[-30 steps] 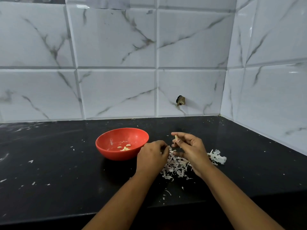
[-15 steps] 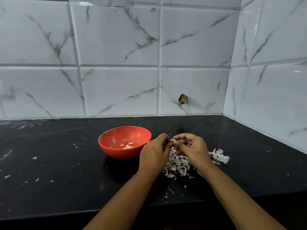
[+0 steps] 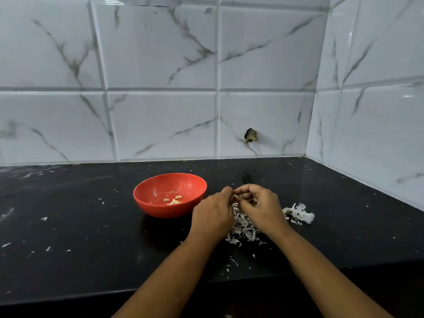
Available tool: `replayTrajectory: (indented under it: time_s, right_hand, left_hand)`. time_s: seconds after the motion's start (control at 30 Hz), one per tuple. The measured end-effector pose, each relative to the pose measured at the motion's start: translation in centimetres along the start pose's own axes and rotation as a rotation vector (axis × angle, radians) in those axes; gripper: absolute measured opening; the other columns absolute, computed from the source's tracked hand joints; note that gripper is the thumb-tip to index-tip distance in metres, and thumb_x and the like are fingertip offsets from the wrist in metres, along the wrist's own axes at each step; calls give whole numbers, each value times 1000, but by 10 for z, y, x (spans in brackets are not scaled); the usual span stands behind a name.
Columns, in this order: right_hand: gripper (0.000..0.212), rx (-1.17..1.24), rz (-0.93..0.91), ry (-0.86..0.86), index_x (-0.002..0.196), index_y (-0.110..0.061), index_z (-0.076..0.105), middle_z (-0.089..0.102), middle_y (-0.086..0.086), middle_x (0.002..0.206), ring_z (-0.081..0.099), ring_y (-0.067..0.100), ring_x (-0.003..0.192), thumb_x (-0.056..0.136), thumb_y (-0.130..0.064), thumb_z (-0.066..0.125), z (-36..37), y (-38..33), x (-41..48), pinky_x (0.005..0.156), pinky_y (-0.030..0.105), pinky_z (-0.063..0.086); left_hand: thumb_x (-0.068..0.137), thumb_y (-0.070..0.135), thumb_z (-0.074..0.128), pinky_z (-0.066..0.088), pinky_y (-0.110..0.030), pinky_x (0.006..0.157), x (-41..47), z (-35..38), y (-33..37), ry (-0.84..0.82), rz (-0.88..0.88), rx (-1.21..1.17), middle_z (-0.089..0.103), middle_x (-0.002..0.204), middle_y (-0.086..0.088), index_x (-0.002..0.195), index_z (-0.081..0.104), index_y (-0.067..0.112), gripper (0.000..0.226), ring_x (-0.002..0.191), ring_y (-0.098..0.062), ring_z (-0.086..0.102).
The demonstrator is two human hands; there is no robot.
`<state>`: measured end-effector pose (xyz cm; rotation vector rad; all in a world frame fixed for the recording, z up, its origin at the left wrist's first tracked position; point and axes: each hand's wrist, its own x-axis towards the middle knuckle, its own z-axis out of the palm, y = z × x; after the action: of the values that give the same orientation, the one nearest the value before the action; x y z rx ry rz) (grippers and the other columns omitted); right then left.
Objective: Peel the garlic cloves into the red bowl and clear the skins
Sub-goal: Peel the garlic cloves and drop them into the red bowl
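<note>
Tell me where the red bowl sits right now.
In the head view, the red bowl stands on the black counter left of centre, just left of the left hand; the pile of garlic skins lies further right.

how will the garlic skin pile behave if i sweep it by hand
Probably very light and floppy: the skin pile is thin curled flakes. Likely to scatter, not slide together: stray flecks already dot the counter.

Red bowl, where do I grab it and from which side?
Pinch the red bowl by its thin flared rim on the left side, coming from the left and above. It stands upright with peeled cloves loose inside, so keep it level. The left hand, right hand and skin pile crowd its right side.
</note>
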<state>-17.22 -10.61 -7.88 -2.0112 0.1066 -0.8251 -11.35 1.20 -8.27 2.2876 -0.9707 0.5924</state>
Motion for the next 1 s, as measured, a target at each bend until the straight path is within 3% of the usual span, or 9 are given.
replayTrajectory:
  time_s: [0.13, 0.27, 0.43, 0.53, 0.63, 0.73, 0.87, 1.0]
  right_hand:
    - [18, -116, -48, -11, 92, -12, 73, 70, -4, 78, 63, -2, 71, 84, 1, 64, 0, 0, -1, 65, 7, 48]
    - [18, -133, -55, -18, 91, -12, 73, 67, -9, 74, 61, -7, 67, 84, 2, 63, -1, -1, -2, 62, 6, 46]
    - [17, -65, -5, -15, 88, -12, 74, 69, -5, 73, 62, -3, 65, 82, 1, 65, -2, -1, -2, 64, 13, 52]
    - [13, 21, 27, 16, 84, -13, 73, 71, 1, 73, 68, 10, 68, 81, -1, 68, -4, -1, -1, 69, 29, 59]
    - [12, 74, 53, 22, 82, -13, 72, 71, 5, 72, 69, 18, 70, 81, -1, 69, -4, -2, -1, 72, 40, 60]
    - [12, 85, 47, 18, 83, -14, 67, 71, 5, 71, 70, 22, 70, 81, -3, 70, -4, -3, -1, 73, 42, 59]
    - [18, 100, 47, 18, 86, -16, 58, 72, 4, 72, 70, 23, 71, 82, -1, 68, -4, -5, -2, 73, 38, 60]
    - [20, 112, 46, 17, 87, -17, 57, 71, 4, 72, 69, 17, 67, 82, -3, 70, -5, -6, -3, 71, 35, 59]
  left_hand:
    - [97, 25, 35, 33, -32, 62, -1, -1, 0, -32, -7, -15, 63, 93, -4, 99, 49, 18, 15, 86, -29, 59]
    - [98, 25, 35, 33, -32, 64, 0, -2, -2, -65, -15, -33, 63, 93, -3, 98, 50, 18, 16, 87, -27, 58]
    - [98, 26, 38, 39, -35, 65, 1, -1, -4, -78, -25, -62, 65, 92, -4, 100, 50, 20, 14, 85, -27, 59]
    - [95, 24, 49, 49, -37, 70, 3, 2, -7, 29, -8, -211, 66, 90, 3, 100, 52, 21, 6, 84, -20, 62]
    - [90, 12, 59, 53, -32, 70, 5, 4, -8, 82, -1, -402, 63, 86, 11, 97, 56, 21, 12, 78, -10, 64]
    - [87, 5, 61, 52, -27, 65, 7, 7, -9, 100, -23, -511, 64, 76, 13, 90, 62, 21, 16, 68, -5, 62]
    - [87, 0, 59, 47, -12, 63, 8, 8, -8, 55, -45, -588, 65, 76, 15, 96, 71, 14, 20, 63, 6, 61]
    - [89, 4, 60, 49, -13, 63, 9, 5, -6, 11, -56, -657, 69, 81, 8, 97, 71, 11, 15, 66, 3, 62]
